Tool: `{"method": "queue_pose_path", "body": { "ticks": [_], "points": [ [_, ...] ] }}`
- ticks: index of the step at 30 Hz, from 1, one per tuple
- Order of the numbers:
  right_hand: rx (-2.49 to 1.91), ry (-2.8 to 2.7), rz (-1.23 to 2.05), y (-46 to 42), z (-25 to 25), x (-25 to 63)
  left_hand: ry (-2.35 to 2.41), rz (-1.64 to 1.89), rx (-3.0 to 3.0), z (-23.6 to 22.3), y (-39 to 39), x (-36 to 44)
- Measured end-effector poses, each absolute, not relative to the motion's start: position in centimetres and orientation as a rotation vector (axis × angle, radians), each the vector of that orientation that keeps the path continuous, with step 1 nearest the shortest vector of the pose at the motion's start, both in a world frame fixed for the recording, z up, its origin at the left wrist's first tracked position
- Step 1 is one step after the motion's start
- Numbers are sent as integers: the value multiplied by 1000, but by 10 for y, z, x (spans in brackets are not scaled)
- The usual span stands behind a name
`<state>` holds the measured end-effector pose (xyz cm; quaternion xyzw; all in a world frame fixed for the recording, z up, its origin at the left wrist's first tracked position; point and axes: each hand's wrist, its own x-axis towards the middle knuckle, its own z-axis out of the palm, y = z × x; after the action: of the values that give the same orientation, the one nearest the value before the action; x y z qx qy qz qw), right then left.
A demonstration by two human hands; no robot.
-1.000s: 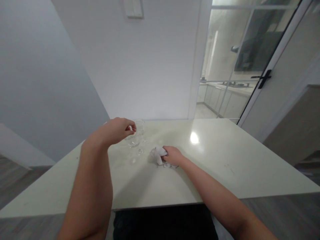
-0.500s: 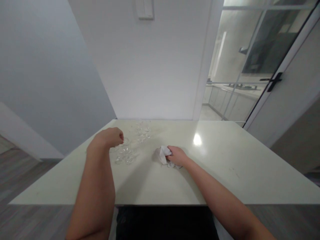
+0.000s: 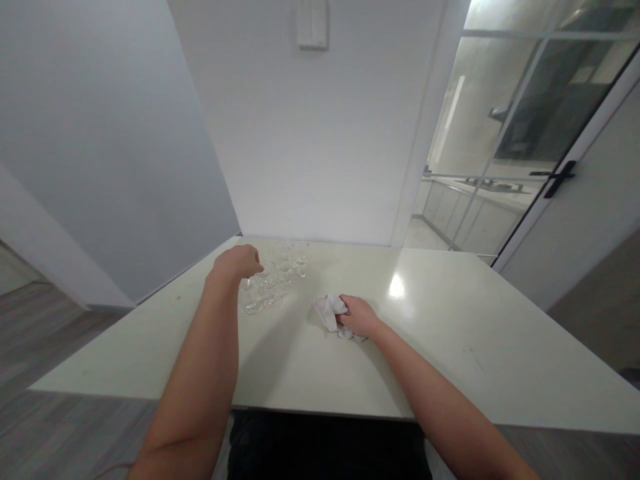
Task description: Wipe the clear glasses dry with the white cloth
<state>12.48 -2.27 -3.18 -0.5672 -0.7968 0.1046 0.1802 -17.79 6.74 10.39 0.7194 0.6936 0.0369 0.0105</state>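
Observation:
Several clear stemmed glasses stand close together on the left half of the white table. My left hand is at the left side of this group, just above or against the nearest rims. Its fingers are curled together, and whatever lies between them is hidden. A crumpled white cloth is bunched in my right hand, resting on the tabletop to the right of the glasses. Part of the cloth sticks out below the fingers.
A white wall with a switch box rises behind the table. At the right, a glazed door with a black handle shows a kitchen beyond. Light glares on the tabletop right of the cloth.
The nearer glasses sit farther away and closer to the rear ones, with my left hand beside them. My right hand keeps the cloth in about the same place. The view has shifted slightly.

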Motion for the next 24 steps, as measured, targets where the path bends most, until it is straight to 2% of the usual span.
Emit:
{"method": "queue_pose_path", "body": {
  "ticks": [12,17,20,22,24],
  "points": [
    [-1627,-2240,325,-22,-32,125,2255,92,2312,98,66,-178],
    [-1606,-2227,331,-22,-32,124,2383,145,2214,113,42,-169],
    [-1583,-2195,375,-20,-34,125,2398,512,2325,123,18,-147],
    [-1541,-2134,476,-18,-37,127,2199,863,2410,120,5,-120],
    [-1507,-2024,613,-15,-40,128,1895,1014,2463,104,-3,-84]
  ]
}}
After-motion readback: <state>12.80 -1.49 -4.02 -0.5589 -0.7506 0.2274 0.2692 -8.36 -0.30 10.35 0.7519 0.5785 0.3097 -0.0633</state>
